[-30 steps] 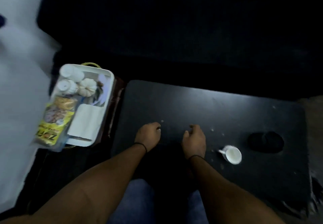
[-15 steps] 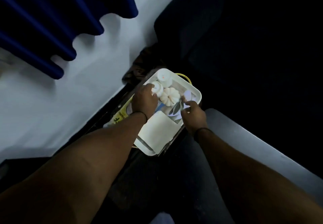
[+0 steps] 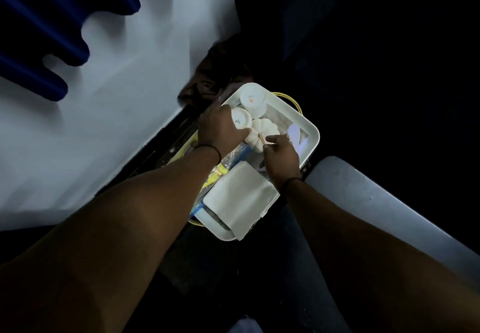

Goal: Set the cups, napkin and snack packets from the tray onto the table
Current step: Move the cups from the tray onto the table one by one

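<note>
The white tray (image 3: pixel 310 130) sits left of the table and holds two upside-down white cups. One cup (image 3: pixel 252 97) stands at the far corner. My left hand (image 3: pixel 220 127) wraps around the other cup (image 3: pixel 242 122). A white pumpkin-shaped piece (image 3: pixel 259 130) lies beside that cup, and my right hand (image 3: pixel 280 154) pinches its tan stem. Nearer me on the tray lies a folded white napkin (image 3: pixel 239 197). Yellow snack packets (image 3: pixel 217 174) show partly under my left wrist.
The dark table (image 3: pixel 376 202) runs off to the lower right, its edge close to the tray. A pale wall (image 3: pixel 104 99) and a blue curtain (image 3: pixel 39 34) fill the left. A brown cloth (image 3: pixel 220 67) lies behind the tray.
A second ago both hands rested on the table. They have since swung left to the tray, the left onto a cup and the right onto the pumpkin-shaped piece.
</note>
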